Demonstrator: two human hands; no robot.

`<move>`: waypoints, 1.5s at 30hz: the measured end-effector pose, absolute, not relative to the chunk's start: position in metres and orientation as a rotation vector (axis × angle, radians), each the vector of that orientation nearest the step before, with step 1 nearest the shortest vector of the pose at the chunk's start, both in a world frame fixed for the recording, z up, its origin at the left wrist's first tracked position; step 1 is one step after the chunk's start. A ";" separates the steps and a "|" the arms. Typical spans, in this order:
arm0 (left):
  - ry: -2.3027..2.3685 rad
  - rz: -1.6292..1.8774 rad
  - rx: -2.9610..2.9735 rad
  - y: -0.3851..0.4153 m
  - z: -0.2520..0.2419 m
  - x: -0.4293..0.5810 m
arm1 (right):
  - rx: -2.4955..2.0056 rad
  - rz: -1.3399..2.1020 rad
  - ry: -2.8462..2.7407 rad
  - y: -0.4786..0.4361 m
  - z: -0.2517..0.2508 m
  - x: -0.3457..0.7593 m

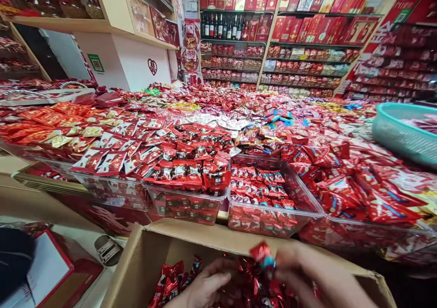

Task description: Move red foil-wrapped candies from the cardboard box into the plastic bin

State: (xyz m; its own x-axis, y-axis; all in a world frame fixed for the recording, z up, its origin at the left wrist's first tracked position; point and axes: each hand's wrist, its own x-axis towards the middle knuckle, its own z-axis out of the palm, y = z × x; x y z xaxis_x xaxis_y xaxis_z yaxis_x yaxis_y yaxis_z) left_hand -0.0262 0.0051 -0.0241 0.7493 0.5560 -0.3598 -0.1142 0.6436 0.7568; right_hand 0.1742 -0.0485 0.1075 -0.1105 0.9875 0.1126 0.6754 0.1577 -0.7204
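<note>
An open cardboard box [191,235] stands in front of me with loose red wrapped candies [170,280] inside. Reaching into it, my left hand [210,283] has its thumb apart from its curved fingers, beside the candies. My right hand [307,271], blurred by motion, pinches a shiny red-and-blue wrapped candy [262,255] at its fingertips above the pile. Just beyond the box, a clear plastic bin [273,219] contains small red-and-blue wrapped candies laid in rows. The left neighbouring clear bin [186,203] is heaped with red-and-black packets [184,169].
More heaped candy bins spread across the display, with large red packets [341,194] on the right. A turquoise basket [403,135] sits at the far right. Shelves [235,44] of bottles and red boxes line the back. A shoe [107,249] shows at lower left.
</note>
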 end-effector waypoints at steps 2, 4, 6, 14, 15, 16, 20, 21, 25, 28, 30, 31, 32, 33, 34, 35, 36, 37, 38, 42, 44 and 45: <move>0.743 0.325 0.946 0.007 -0.035 -0.028 | -1.714 0.408 -1.895 -0.014 0.142 0.189; 0.890 0.223 1.239 0.007 -0.048 -0.033 | -1.951 0.148 -1.916 0.028 0.162 0.201; 0.959 0.177 1.542 0.008 -0.059 -0.042 | -2.222 -0.024 -1.964 0.070 0.167 0.210; 0.937 -0.052 1.783 0.017 -0.063 -0.057 | -2.565 -0.154 -1.995 0.131 0.136 0.212; 0.952 -0.075 1.782 0.019 -0.064 -0.054 | -2.576 -0.150 -2.006 0.131 0.133 0.212; 0.963 -0.082 1.779 0.019 -0.066 -0.051 | -2.584 -0.146 -2.020 0.131 0.131 0.212; 0.994 -0.135 1.765 0.021 -0.073 -0.045 | -2.563 -0.151 -2.127 0.132 0.125 0.217; 1.001 -0.143 1.764 0.020 -0.074 -0.045 | -2.541 -0.156 -2.168 0.133 0.124 0.219; 1.015 -0.135 1.803 0.017 -0.068 -0.050 | -2.431 -0.138 -2.342 0.134 0.116 0.222; 0.962 -0.144 1.979 0.013 -0.059 -0.052 | -2.425 -0.137 -2.366 0.137 0.111 0.226; 0.962 -0.156 2.089 0.013 -0.055 -0.051 | -2.456 -0.152 -2.326 0.139 0.109 0.229; 0.984 -0.164 2.104 0.014 -0.054 -0.051 | -2.470 -0.155 -2.307 0.139 0.109 0.230; 1.003 -0.180 2.100 0.016 -0.055 -0.050 | -2.478 -0.151 -2.294 0.139 0.110 0.231; 1.029 -0.193 2.093 0.018 -0.056 -0.049 | -2.487 -0.143 -2.286 0.138 0.112 0.232; 1.056 -0.195 2.095 0.020 -0.058 -0.049 | -2.480 -0.144 -2.282 0.135 0.116 0.232; 1.081 -0.191 2.102 0.021 -0.060 -0.049 | -2.447 -0.160 -2.277 0.130 0.121 0.230; 1.096 -0.189 2.110 0.023 -0.062 -0.049 | -2.386 -0.179 -2.265 0.121 0.129 0.226; 1.099 -0.190 2.119 0.023 -0.063 -0.049 | -2.299 -0.178 -2.243 0.109 0.137 0.221; 1.094 -0.197 2.127 0.023 -0.064 -0.049 | -2.185 -0.138 -2.218 0.093 0.146 0.215; 1.061 -0.245 2.134 0.019 -0.068 -0.046 | -1.688 0.626 -2.200 0.006 0.161 0.187; 1.066 -0.248 2.123 0.018 -0.071 -0.043 | -1.587 1.070 -2.211 -0.033 0.143 0.178; 1.071 -0.244 2.114 0.017 -0.072 -0.041 | -1.587 1.235 -2.211 -0.047 0.126 0.176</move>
State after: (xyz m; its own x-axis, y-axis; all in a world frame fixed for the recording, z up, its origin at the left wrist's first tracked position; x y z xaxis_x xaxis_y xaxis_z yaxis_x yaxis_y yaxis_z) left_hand -0.0413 0.0175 -0.0724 0.6331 0.6179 -0.4662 0.7588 -0.3766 0.5313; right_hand 0.1757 -0.0473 0.1265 -0.4275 0.8441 -0.3236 0.7183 0.0998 -0.6886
